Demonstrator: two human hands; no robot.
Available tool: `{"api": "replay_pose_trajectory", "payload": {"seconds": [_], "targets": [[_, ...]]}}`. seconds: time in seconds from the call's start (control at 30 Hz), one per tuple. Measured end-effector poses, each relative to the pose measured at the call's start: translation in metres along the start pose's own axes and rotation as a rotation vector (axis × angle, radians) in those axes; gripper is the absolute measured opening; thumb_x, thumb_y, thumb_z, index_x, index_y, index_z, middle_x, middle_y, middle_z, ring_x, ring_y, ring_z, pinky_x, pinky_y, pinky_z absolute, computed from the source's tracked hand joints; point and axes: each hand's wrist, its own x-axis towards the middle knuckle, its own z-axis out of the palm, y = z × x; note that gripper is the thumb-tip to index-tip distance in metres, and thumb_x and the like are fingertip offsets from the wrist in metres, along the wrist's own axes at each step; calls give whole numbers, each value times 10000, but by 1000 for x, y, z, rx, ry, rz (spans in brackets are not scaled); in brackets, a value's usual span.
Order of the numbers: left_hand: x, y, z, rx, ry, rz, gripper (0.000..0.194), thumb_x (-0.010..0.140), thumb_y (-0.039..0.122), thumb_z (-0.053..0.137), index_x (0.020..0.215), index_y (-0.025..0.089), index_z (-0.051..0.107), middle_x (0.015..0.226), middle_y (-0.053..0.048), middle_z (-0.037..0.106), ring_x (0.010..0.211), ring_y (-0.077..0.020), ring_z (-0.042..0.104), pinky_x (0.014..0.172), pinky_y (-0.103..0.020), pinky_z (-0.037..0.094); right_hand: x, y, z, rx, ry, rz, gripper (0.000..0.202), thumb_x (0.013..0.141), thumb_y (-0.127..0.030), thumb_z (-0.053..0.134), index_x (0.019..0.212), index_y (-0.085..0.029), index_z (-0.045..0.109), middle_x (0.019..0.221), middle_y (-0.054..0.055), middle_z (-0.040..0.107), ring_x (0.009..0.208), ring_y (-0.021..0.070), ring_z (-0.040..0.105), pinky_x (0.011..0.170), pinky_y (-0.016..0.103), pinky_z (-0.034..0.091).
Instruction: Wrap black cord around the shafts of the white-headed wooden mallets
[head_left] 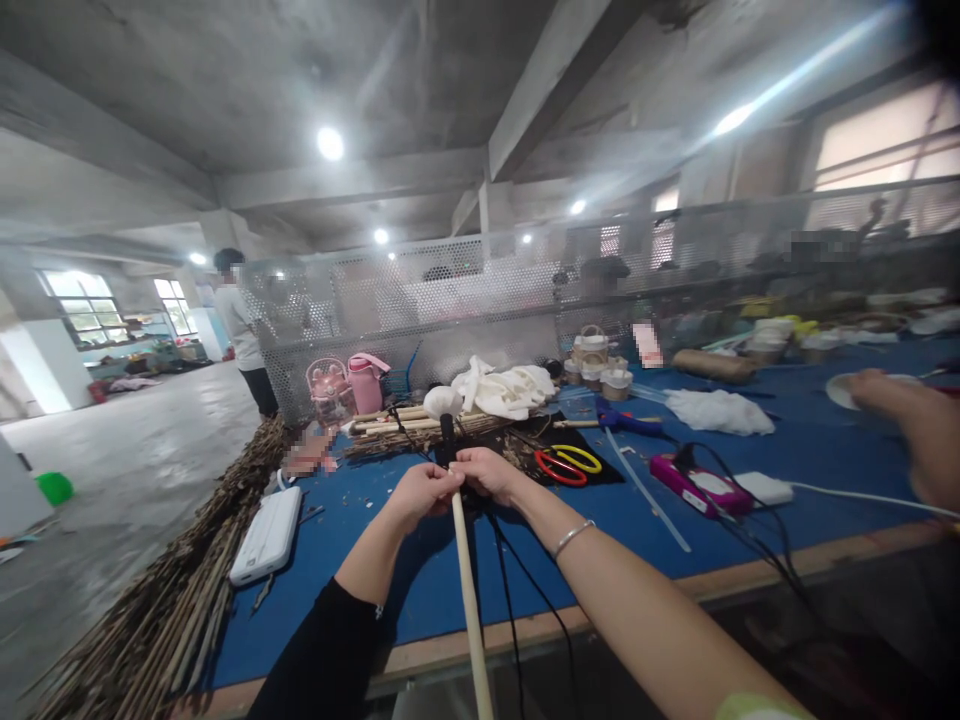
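A long pale stick (469, 600), wooden-looking, runs from below the frame up to my two hands over the blue table (330, 560). My left hand (427, 492) is closed, pinching the stick near its upper end. Closed at the same end, my right hand (484, 473) has its fingertips against the tip; any small piece between them is hidden. Just behind my hands stands a black upright part (448, 432) with a rounded white top (444, 402). Red-and-yellow-handled scissors (566, 465) lie right of my right hand.
A bundle of dry twigs (187, 560) lines the left edge beside a white power bank (266, 537). White cloth pieces (510, 388) lie behind. At right are a blue glue gun (630, 420), a purple box (697, 487), cables and another person's hand (885, 392).
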Motion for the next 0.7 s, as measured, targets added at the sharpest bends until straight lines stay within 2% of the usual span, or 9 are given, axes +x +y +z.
{"api": "replay_pose_trajectory", "payload": {"seconds": [0.2,0.47,0.6,0.7], "targets": [[1,2,-3,-69,-12,29,476,457,500,767,593,143,485,497,52,454,463,-64,434,519,-223,386,-3,-4,3,5,-8,2,267,674,-359,622,641,-174,432,377,-116,276,314,24,156,326,197,61],[-4,8,-10,-168,-165,18,414,544,442,760,584,130,490,506,55,419,459,-41,399,535,-207,402,-1,0,0,92,-61,-27,312,674,-413,640,675,-176,437,375,-125,278,311,24,130,318,191,61],[-4,7,-10,-197,-250,0,377,568,423,754,667,120,552,532,38,449,515,-69,478,574,-217,428,0,2,2,107,-62,-51,313,665,-407,641,674,-171,434,392,-103,368,311,22,177,317,185,91],[-3,5,-4,-173,-170,6,401,573,464,735,676,136,528,501,53,431,501,-76,480,542,-214,423,-1,1,3,98,-28,-74,306,656,-392,640,659,-172,426,392,-100,373,304,22,202,316,186,98]]}}
